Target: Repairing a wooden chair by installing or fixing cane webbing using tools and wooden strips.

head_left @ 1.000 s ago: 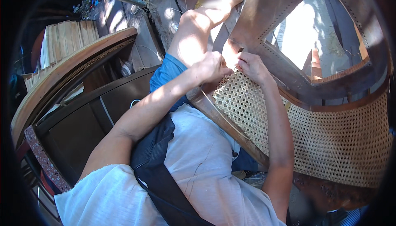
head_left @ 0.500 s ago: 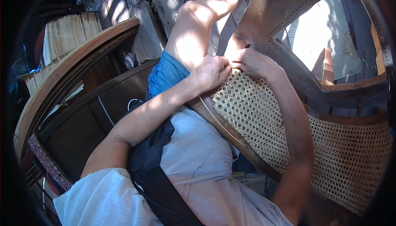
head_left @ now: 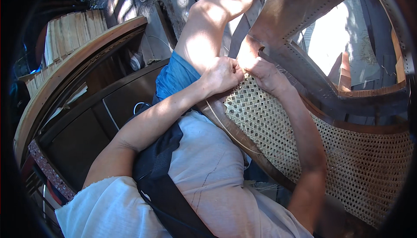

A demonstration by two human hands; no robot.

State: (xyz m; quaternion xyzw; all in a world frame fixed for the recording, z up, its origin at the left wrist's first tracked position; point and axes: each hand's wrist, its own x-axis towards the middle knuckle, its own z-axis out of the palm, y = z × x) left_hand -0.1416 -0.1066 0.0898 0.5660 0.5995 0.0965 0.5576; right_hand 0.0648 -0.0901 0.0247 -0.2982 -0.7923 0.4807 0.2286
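A pale woven cane panel (head_left: 265, 116) fills a curved brown wooden frame (head_left: 243, 144) across my lap. At its narrow far end my left hand (head_left: 222, 74) is closed, thumb and fingers pinched together. Close on its right, my right hand (head_left: 266, 75) pinches at the panel's corner, its fingertips almost meeting the left ones. What either hand grips is too small and too covered to make out. A loose cane strand (head_left: 223, 127) comes from below the left wrist and arcs along the frame's near side.
To the right, the wooden frame continues with hole-lined rails (head_left: 321, 12) and a second woven cane panel (head_left: 365, 164). A curved wooden piece (head_left: 82, 51) and light wood strips (head_left: 76, 36) stand on the left, beside a dark panelled piece (head_left: 87, 138). My bare leg (head_left: 202, 34) stretches ahead.
My right hand has turned and drawn slightly down, its forearm shifting a little left. More of the corner by the fingertips shows. The left hand stays almost in place.
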